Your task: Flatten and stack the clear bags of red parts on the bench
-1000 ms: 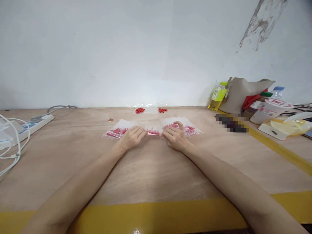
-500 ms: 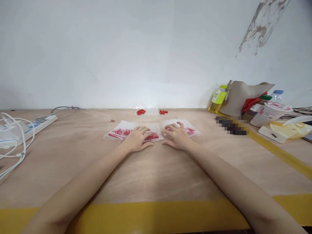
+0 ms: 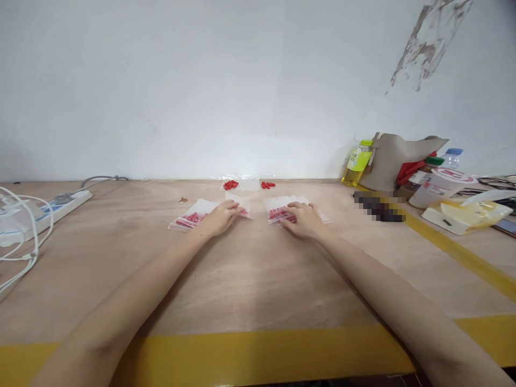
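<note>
My left hand (image 3: 223, 217) lies over the left pile of clear zip bags (image 3: 206, 206), its fingers reaching right and its palm down. Small red pieces (image 3: 192, 218) show inside these bags, and a few more show faintly past my fingertips. My right hand (image 3: 304, 219) rests palm down on another pile of clear bags (image 3: 271, 203), fingers apart. Red pieces (image 3: 277, 213) fill the near part of that pile. Neither hand visibly grips a bag, though the undersides of the fingers are hidden.
Near the wall, two groups of red pieces (image 3: 231, 185) (image 3: 268, 185) lie by clear plastic. A power strip (image 3: 64, 208) with white cables stands left. On the right are a yellow drink bottle (image 3: 357, 164), a grey bag (image 3: 385, 161), a lidded cup (image 3: 437, 188) and a tissue pack (image 3: 470, 215).
My left hand has drawn slightly left and away from me, and the bag under its fingers has shifted with it. My right hand has moved right, uncovering red pieces. The gap between the piles is wider.
</note>
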Action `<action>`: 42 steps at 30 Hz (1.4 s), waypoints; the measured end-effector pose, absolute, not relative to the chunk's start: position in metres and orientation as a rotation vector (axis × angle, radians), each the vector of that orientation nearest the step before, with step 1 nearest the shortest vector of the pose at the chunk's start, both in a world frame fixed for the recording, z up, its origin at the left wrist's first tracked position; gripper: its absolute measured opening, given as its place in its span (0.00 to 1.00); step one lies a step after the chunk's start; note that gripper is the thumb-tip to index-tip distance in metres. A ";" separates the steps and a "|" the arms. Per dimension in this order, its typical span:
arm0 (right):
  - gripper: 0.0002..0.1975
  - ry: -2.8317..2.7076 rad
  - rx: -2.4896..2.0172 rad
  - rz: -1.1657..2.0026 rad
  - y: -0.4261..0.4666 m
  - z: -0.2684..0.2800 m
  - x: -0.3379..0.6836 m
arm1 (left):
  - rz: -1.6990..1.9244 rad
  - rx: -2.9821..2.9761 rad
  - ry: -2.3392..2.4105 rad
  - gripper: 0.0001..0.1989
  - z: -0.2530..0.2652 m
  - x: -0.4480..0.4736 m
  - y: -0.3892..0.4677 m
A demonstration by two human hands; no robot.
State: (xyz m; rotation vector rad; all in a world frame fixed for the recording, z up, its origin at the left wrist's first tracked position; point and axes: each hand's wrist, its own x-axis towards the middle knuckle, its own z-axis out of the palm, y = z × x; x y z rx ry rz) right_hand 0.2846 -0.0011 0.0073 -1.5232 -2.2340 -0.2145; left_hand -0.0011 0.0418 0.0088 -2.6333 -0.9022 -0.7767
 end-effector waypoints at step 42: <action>0.13 -2.362 -0.975 -0.703 -0.002 -0.015 0.257 | -0.863 -2.657 -0.800 0.09 -0.012 0.016 -0.004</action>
